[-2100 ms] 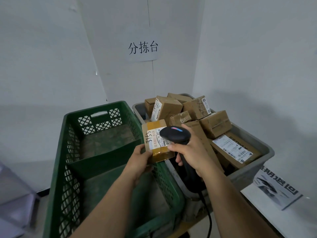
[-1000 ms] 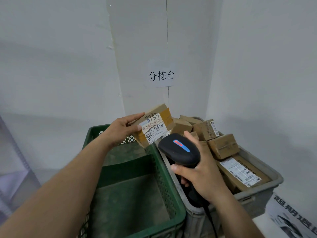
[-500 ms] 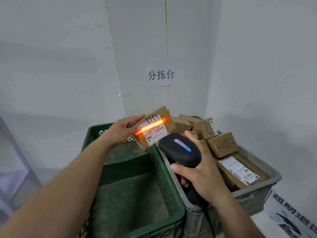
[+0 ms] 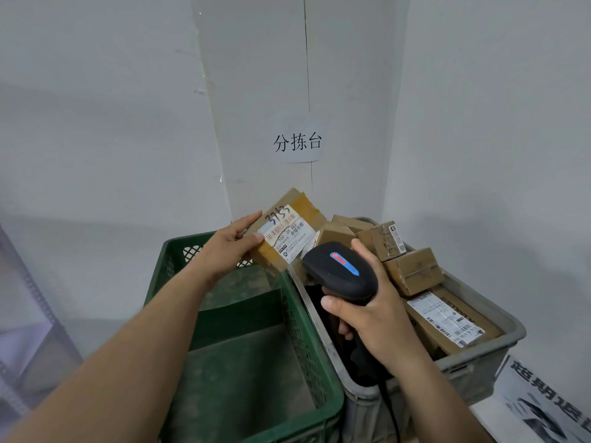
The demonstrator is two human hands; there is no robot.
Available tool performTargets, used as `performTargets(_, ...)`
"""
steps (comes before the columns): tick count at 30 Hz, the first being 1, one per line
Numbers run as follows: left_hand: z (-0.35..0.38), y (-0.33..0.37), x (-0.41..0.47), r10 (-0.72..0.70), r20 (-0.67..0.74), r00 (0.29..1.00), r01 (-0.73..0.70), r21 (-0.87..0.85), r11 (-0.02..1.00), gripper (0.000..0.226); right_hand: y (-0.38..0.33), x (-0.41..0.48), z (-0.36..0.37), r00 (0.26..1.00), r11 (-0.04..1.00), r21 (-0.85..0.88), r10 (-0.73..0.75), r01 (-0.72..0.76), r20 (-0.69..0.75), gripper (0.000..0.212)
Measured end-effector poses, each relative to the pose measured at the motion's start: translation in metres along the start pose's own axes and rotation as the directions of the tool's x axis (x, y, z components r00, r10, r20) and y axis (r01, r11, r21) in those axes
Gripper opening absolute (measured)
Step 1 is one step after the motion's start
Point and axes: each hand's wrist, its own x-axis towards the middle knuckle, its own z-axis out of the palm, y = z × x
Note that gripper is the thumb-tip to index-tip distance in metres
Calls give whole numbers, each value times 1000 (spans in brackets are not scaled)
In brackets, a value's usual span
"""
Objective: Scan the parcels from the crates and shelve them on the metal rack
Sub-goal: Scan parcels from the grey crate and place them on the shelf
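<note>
My left hand (image 4: 231, 245) grips a small cardboard parcel (image 4: 287, 231) by its left end, label facing me, with "3153" handwritten on it. The parcel is held up over the far edge of the green crate (image 4: 300, 318). My right hand (image 4: 374, 318) holds a black handheld scanner (image 4: 340, 271) by its handle, its head just below and right of the parcel. A cable hangs from the scanner. The grey crate (image 4: 499, 350) on the right holds several brown parcels (image 4: 412, 273).
A paper sign (image 4: 297, 142) hangs on the white wall behind the crates. A printed sheet (image 4: 543, 401) lies at the lower right. Part of a metal rack (image 4: 28, 308) shows at the left edge. The green crate's floor is bare and dusty.
The parcel was raised from low over the green crate to label-up height. The scanner's orange beam crossed the label half a second ago and is now off. Both hands have hardly moved since.
</note>
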Motion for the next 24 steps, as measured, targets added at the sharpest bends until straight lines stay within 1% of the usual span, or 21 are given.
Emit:
performTargets(4, 22, 6, -5, -38, -44, 998, 33, -109, 993, 53, 0, 13, -3, 998, 999, -47, -7, 4, -64, 93)
performTargets(7, 43, 10, -8, -51, -64, 997, 38, -199, 979, 54, 2, 27, -6, 992, 1000, -21, -23, 21, -123, 94)
performTargets(9, 57, 13, -11, -62, -49, 997, 48, -253, 966, 54, 6, 38, -7, 985, 1000, -13, -26, 24, -170, 98)
performTargets(11, 71, 15, -12, -64, -18, 998, 57, -284, 957, 54, 9, 44, -9, 977, 998, -50, -39, 29, -209, 103)
performTargets(14, 88, 19, -16, -48, 19, 999, 51, -265, 963, 51, 9, 46, -16, 968, 996, -81, -65, 47, -241, 106)
performTargets(17, 102, 23, -22, 3, 47, 999, 8, -226, 974, 37, 7, 43, -27, 958, 996, -85, -62, 40, -281, 104)
performTargets(18, 106, 24, -24, 9, 56, 998, 3, -209, 978, 35, 7, 42, -31, 952, 995, -89, -60, 35, -299, 103)
performTargets(20, 112, 27, -28, 28, 65, 997, -16, -173, 985, 39, 6, 40, -41, 944, 996, -89, -58, 30, -325, 100)
performTargets(24, 124, 32, -36, 67, 73, 995, -65, -29, 997, 50, 9, 32, -59, 941, 995, -97, -49, 17, -335, 98)
